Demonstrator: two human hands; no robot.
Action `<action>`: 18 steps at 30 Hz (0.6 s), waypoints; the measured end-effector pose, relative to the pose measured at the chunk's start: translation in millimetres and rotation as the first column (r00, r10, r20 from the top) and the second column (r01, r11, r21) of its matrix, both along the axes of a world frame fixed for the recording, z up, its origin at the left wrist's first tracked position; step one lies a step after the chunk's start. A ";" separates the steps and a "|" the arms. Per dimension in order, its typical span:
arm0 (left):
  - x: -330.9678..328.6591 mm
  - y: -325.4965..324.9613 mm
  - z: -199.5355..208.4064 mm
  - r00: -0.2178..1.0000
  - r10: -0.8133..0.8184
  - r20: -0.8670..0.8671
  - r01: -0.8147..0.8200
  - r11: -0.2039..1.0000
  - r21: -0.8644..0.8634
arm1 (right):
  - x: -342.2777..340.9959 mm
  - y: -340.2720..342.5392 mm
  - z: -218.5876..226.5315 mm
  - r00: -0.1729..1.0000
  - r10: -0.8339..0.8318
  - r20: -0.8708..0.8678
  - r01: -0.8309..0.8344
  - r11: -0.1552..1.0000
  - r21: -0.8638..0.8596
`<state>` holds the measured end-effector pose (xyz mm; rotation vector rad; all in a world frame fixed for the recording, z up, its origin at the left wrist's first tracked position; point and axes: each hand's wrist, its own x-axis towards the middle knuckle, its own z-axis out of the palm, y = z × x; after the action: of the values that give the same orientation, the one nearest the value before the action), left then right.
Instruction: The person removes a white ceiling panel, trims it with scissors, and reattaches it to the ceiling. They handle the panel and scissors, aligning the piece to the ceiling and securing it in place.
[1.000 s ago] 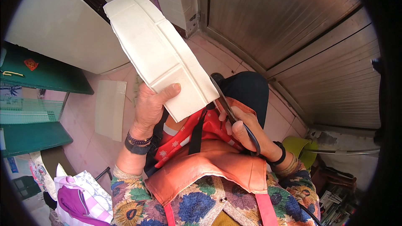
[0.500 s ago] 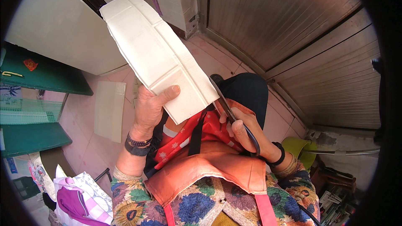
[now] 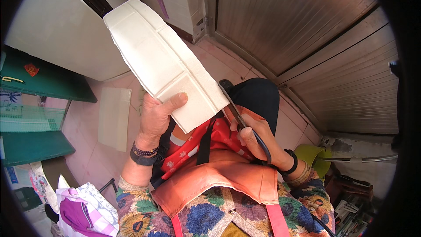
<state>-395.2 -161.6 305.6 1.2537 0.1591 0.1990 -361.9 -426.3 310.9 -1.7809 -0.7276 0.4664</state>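
Note:
A long white foam wall panel [image 3: 151,55] with a raised brick pattern slants up and away to the left. My left hand [image 3: 158,112] grips its near left edge, thumb on top and the other fingers hidden beneath. Black-handled scissors [image 3: 262,145] are in my right hand [image 3: 256,131], their blades at the panel's near right corner. The lower blade is partly hidden, so I cannot tell whether it is cutting into the panel. An orange apron [image 3: 219,173] and red patterned cloth [image 3: 193,151] lie across my lap below the panel.
Another pale panel piece [image 3: 115,116] lies on the pink tiled floor at left. Beside it stand green shelves [image 3: 39,145] and a bag with a purple pocket [image 3: 79,210]. A ribbed metal door [image 3: 298,17] is at upper right, a lime-green bucket [image 3: 311,156] at lower right.
The panel's far end has dipped slightly toward me. Both hands keep the same grip, and the scissors stay at the panel's right corner.

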 end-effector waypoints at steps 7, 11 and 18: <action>-0.4 2.5 0.7 0.999 -0.012 -0.044 0.012 1.000 -0.007 | 1.5 -2.6 1.5 0.999 0.007 0.031 -0.007 1.000 -0.026; -2.0 4.0 0.9 0.999 -0.012 -0.041 0.010 0.999 -0.038 | 5.1 -10.4 0.2 0.971 0.018 -0.238 -0.004 0.998 0.058; -1.4 -0.4 -1.7 0.998 -0.052 -0.019 0.049 0.991 -0.126 | 3.8 -0.6 -16.3 0.961 0.159 -0.227 -0.098 0.960 0.261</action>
<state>-396.6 -162.0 303.9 1.1338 0.1568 0.1290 -358.1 -427.0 294.5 -1.4168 -0.6965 0.6436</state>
